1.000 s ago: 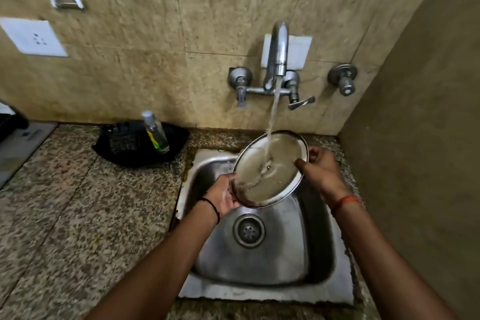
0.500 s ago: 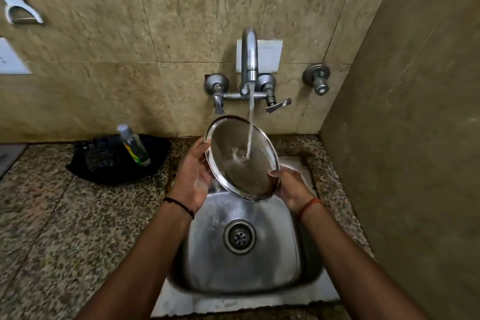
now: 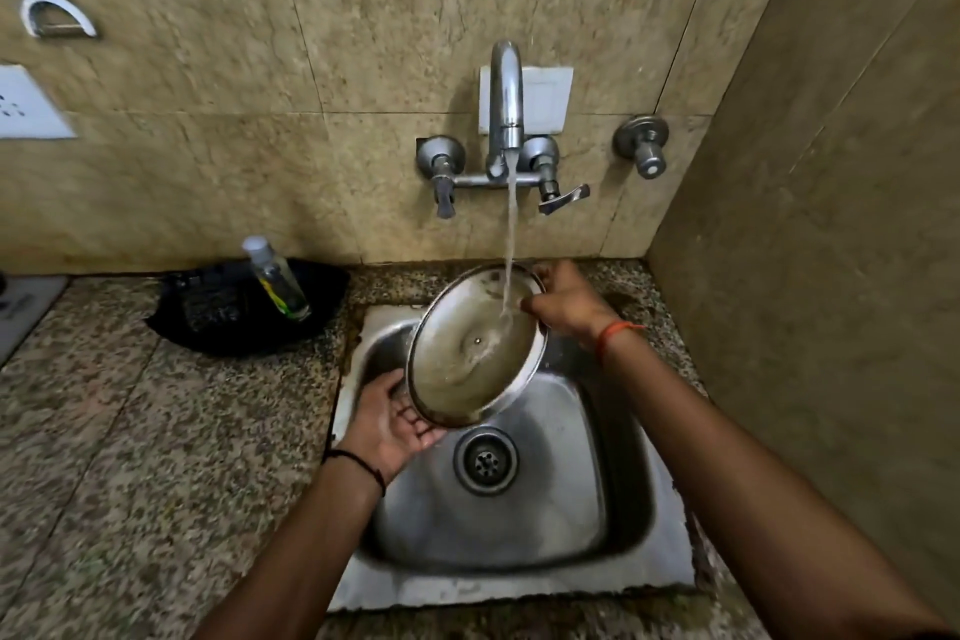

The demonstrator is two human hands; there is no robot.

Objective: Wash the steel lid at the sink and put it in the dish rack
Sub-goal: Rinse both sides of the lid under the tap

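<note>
Lid [image 3: 470, 353], round and of steel, held over the sink [image 3: 613, 499] at centre frame, tilted so that its hollow face points up and toward the camera. Seen at this slant it reads as an oval whose long axis runs from lower left to upper right; the upper right rim sits higher and nearer the wall, the lower left rim dips toward the drain [image 3: 485, 460].

Left hand [image 3: 392, 424], palm up, cups the lower left rim from beneath, fingers curled under the edge. Right hand [image 3: 569, 301] pinches the upper right rim, thumb on the inner face and fingers behind. Both hands thus grasp the lid.

Water [image 3: 511, 234] falls in a thin stream from the tap [image 3: 506, 99], mounted on the tiled wall above, and strikes the hollow face near the upper right, spreading down across it.

Bottle [image 3: 275, 283], clear with a pale cap, leans in a black holder [image 3: 228, 312] on the speckled counter [image 3: 130, 457] left of the sink. A white peeler [image 3: 39, 0] hangs at the upper left of the frame, above a white socket plate [image 3: 28, 104]. A separate valve [image 3: 641, 143] projects from the wall right of the tap.
</note>
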